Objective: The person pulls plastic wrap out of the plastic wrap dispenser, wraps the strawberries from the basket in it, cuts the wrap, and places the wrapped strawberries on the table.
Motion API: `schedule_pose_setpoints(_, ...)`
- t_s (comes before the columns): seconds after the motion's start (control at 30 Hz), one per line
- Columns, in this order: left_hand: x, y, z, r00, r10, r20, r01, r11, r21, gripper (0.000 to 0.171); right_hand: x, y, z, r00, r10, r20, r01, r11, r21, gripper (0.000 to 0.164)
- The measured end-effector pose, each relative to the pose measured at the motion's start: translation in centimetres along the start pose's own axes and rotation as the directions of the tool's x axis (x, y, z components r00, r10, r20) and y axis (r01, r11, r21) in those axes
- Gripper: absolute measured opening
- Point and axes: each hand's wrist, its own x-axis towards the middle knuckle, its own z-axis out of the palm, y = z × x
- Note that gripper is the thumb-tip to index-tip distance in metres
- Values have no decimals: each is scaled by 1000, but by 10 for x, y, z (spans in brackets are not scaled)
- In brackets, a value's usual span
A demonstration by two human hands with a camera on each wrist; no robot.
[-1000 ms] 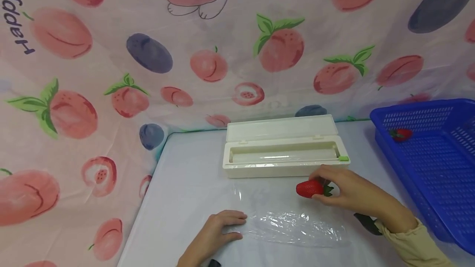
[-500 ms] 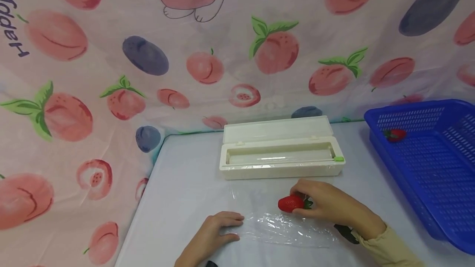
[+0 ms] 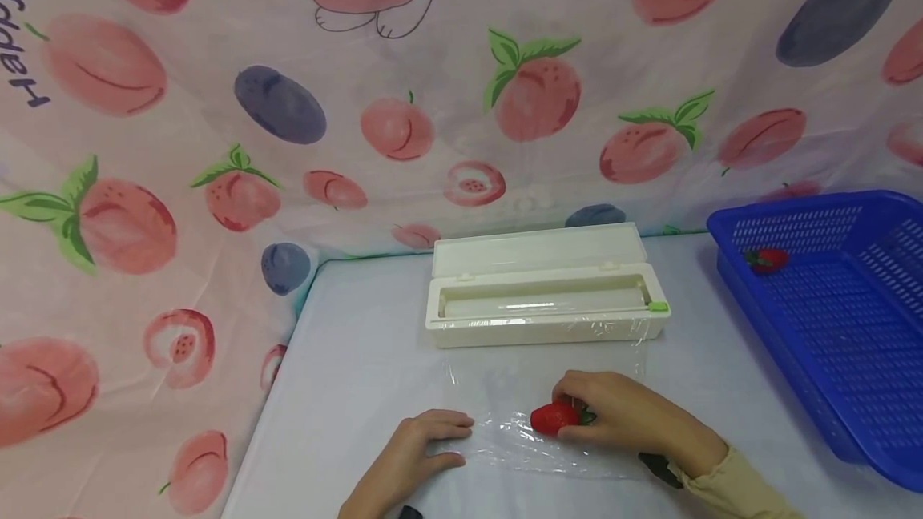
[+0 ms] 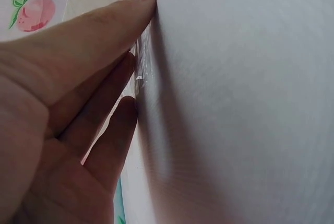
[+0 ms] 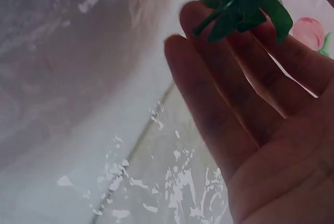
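Between the thumb and fingers of my right hand (image 3: 616,415) is a red strawberry (image 3: 551,419), held low over a sheet of clear cling film (image 3: 505,451). Its green leaves (image 5: 245,4) and stem show in the right wrist view, with fingers behind them. Whether the berry touches the film, I cannot tell. My left hand (image 3: 414,455) rests at the film's left edge, fingers extended and fingertips on it; the thumb lies apart from the fingers. The film runs forward to a white cling film dispenser (image 3: 548,332) whose lid (image 3: 541,251) stands raised.
A blue plastic basket (image 3: 786,359) stands on the right, with another strawberry (image 3: 767,260) in its far left corner. A green slider (image 3: 658,307) sits at the dispenser's right end. Fruit-patterned cloth (image 3: 288,199) hangs behind and left of the white table (image 3: 346,343).
My right hand has carried the strawberry left and toward me, lower over the film. The left hand keeps its place at the film's edge. The head view has shifted slightly.
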Motion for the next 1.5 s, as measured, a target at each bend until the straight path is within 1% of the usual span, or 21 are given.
schedule_pose_setpoints(0.13, 1, 1, 0, 998, -57, 28, 57, 998, -9, 34, 1, 0, 4, 1000, 5, 16, -5, 1000, 8, 29)
schedule_pose_setpoints(0.2, 1, 2, -1, 997, -68, 32, 68, 998, -7, 34, 2, 0, 6, 999, 18, 32, -18, 1000, 10, 29)
schedule_pose_setpoints(0.37, 0, 2, -1, 997, -66, 29, 66, 998, -3, 34, 4, 1, 11, 996, 58, 68, -59, 998, 3, 31)
schedule_pose_setpoints(0.63, -1, 2, -1, 999, -35, 12, 35, 999, -3, 34, 3, 1, 18, 998, 38, 59, -35, 998, -55, 31)
schedule_pose_setpoints(0.67, -1, 2, -1, 999, -40, 14, 40, 999, -7, 34, 3, 1, 18, 998, 37, 57, -33, 998, -60, 31)
schedule_pose_setpoints(0.8, 1, 5, -2, 996, -85, 34, 86, 996, -19, 34, 2, 2, 19, 999, 28, 44, -25, 997, -71, 33)
schedule_pose_setpoints(0.87, 2, 6, -3, 993, -112, 45, 112, 993, -19, 34, 1, 3, 18, 999, 32, 38, -29, 996, -80, 36)
schedule_pose_setpoints(0.93, 2, 6, -2, 992, -119, 46, 120, 993, -16, 34, 0, 3, 17, 999, 39, 33, -36, 995, -93, 41)
schedule_pose_setpoints(1.03, 1, 6, -2, 993, -110, 42, 111, 994, -13, 33, -4, 2, 14, 999, 33, 4, -32, 991, -131, 45)
schedule_pose_setpoints(1.2, 1, 5, -1, 995, -92, 35, 93, 995, -21, 33, -13, 3, 8, 998, 2, -56, -12, 985, -173, 40)
schedule_pose_setpoints(1.37, 0, 5, -2, 997, -78, 27, 79, 997, -20, 33, -23, 11, 4, 997, -13, -81, -1, 984, -181, 34)
schedule_pose_setpoints(1.5, 0, 6, -2, 997, -70, 23, 70, 997, -20, 33, -32, 16, 0, 996, -10, -89, -6, 983, -181, 32)
